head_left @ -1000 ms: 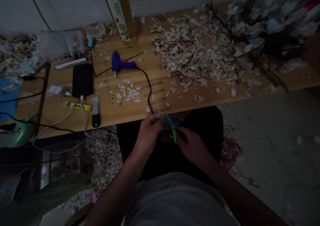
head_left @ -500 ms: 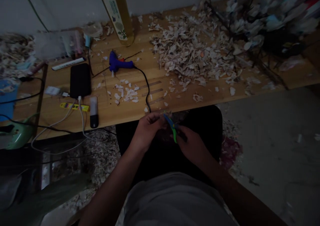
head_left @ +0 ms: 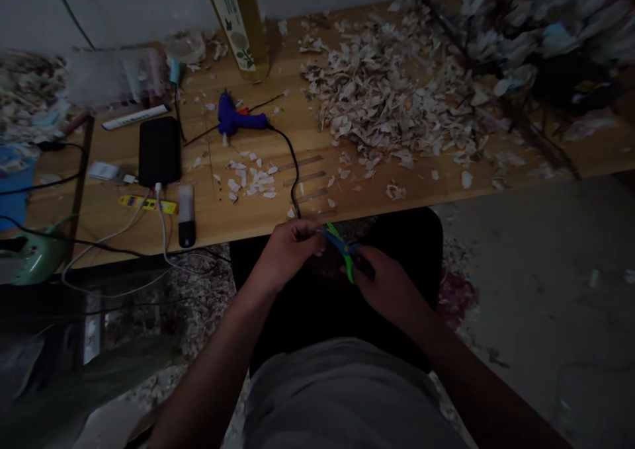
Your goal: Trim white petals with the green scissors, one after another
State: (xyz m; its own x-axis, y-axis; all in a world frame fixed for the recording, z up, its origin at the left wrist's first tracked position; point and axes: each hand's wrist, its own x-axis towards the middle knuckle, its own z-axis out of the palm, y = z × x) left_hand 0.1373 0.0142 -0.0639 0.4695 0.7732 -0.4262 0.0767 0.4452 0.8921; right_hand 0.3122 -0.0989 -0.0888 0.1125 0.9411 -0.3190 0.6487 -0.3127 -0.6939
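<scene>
Scissors [head_left: 346,248], blue and green, sit near the middle of the frame with their blades parted, just below the table's front edge. The right hand [head_left: 384,274] grasps them by the handles, its fingers curled around the grips. Just left of the blades, the left hand [head_left: 292,247] has thumb and fingers drawn together by the tips; whether a small piece is pinched there I cannot tell.

They look light and stiff, probably with smooth plastic grips that could slide a little in a loose hold. The handles are the place to take hold, thumb in one loop and fingers in the other, well back from the blades.

Beyond the hands is the wooden table [head_left: 248,219], with a few pale bits [head_left: 253,179] near its front edge. Behind them lies a blue glue gun [head_left: 241,118], its black cord [head_left: 292,155] running down toward the left hand. A broad heap of pale flakes [head_left: 397,98] fills the upper middle and right.

Fingers cover much of the handles, and the dark area under the hands swallows detail. The bottle [head_left: 243,36] is cut off at the top, and the branches [head_left: 526,128] at upper right are dim and blurred.
</scene>
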